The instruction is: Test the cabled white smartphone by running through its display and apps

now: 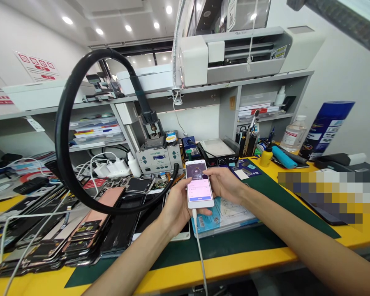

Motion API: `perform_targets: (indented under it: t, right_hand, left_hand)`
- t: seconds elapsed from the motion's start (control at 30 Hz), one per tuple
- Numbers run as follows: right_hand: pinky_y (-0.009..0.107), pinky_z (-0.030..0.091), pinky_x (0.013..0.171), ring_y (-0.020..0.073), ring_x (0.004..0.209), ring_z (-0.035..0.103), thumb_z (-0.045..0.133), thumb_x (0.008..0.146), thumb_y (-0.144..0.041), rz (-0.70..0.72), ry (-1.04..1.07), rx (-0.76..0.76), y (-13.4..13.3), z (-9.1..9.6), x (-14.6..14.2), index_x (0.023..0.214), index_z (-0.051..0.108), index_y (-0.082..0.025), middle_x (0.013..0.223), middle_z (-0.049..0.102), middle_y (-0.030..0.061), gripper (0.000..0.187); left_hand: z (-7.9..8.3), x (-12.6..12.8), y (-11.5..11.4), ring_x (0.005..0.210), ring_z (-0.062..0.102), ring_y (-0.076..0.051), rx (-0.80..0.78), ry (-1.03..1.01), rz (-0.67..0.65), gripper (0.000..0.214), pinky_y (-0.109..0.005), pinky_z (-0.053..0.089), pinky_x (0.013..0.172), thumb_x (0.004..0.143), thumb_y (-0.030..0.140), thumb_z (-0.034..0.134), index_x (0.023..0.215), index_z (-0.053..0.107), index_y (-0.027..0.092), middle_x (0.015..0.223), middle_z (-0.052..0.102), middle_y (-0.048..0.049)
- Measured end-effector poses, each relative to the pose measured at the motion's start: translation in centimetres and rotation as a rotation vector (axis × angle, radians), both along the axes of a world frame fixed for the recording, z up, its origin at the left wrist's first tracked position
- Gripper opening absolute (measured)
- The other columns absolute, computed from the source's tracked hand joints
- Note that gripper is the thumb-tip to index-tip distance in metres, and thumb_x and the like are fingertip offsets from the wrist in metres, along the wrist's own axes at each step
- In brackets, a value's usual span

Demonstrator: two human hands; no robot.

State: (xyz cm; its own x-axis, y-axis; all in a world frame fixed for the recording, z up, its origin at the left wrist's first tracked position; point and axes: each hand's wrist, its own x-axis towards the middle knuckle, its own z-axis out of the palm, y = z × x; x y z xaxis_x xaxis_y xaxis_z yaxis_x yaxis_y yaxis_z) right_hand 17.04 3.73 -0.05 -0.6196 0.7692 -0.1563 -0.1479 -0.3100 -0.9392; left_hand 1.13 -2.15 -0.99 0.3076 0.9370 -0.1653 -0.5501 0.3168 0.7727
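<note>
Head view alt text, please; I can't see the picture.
A person's left hand and right hand hold a lit white phone, a white cable plugged into its lower end, over a green mat on a yellow table. Phone parts are piled to the left, near a looping black hose.

Reads "10" on the phone (200, 190); shows red characters, too unclear to read, on the wall poster (38, 65).

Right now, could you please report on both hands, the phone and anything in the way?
Left hand holding white phone; right hand at its right edge. Screen lit, white cable plugged in below. Black hose loops at left, clear of phone.
</note>
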Motion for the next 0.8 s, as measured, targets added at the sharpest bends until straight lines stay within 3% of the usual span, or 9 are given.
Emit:
perform_targets:
  t: [0.3, 0.4, 0.57, 0.8]
  right_hand:
    - [0.036, 0.049, 0.068, 0.0258, 0.079, 0.065, 0.048, 0.087, -0.037, 0.01, 0.01, -0.013, 0.28, -0.35, 0.0, 0.11, 0.063, -0.015, 0.091, 0.073, 0.0108, 0.035]
    - [0.037, 0.05, 0.07, 0.0264, 0.079, 0.065, 0.049, 0.087, -0.038, 0.012, 0.019, -0.007, 0.33, -0.42, 0.03, 0.11, 0.063, -0.015, 0.091, 0.073, 0.0108, 0.035]
    - [0.037, 0.05, 0.07, 0.0261, 0.081, 0.066, 0.048, 0.089, -0.038, 0.005, 0.004, 0.001, 0.05, -0.11, 0.06, 0.111, 0.063, -0.015, 0.093, 0.073, 0.0111, 0.036]
    - [0.038, 0.05, 0.071, 0.0255, 0.077, 0.065, 0.048, 0.089, -0.039, 0.002, 0.0, -0.003, -0.04, -0.01, 0.04, 0.112, 0.063, -0.015, 0.091, 0.073, 0.0113, 0.037]
  left_hand:
    - [-0.15, 0.05, -0.1, 0.097, 0.068, -0.032, -0.022, 0.076, 0.023, 0.046, -0.038, 0.062, 0.055, 0.09, 0.03, 0.054, 0.131, 0.051, 0.011, 0.116, 0.067, -0.0189]
    - [-0.01, 0.12, -0.16, 0.094, 0.069, -0.032, -0.018, 0.091, 0.042, 0.046, -0.037, 0.062, 0.053, 0.089, 0.026, 0.054, 0.133, 0.05, 0.012, 0.116, 0.067, -0.0185]
    - [0.19, 0.06, -0.18, 0.084, 0.07, -0.027, 0.001, 0.038, 0.011, 0.046, -0.04, 0.062, 0.053, 0.092, 0.035, 0.051, 0.13, 0.052, 0.01, 0.118, 0.066, -0.0187]
    - [0.15, -0.01, -0.21, 0.09, 0.069, -0.03, -0.003, 0.049, 0.01, 0.045, -0.04, 0.062, 0.054, 0.091, 0.034, 0.052, 0.13, 0.053, 0.01, 0.117, 0.066, -0.0186]
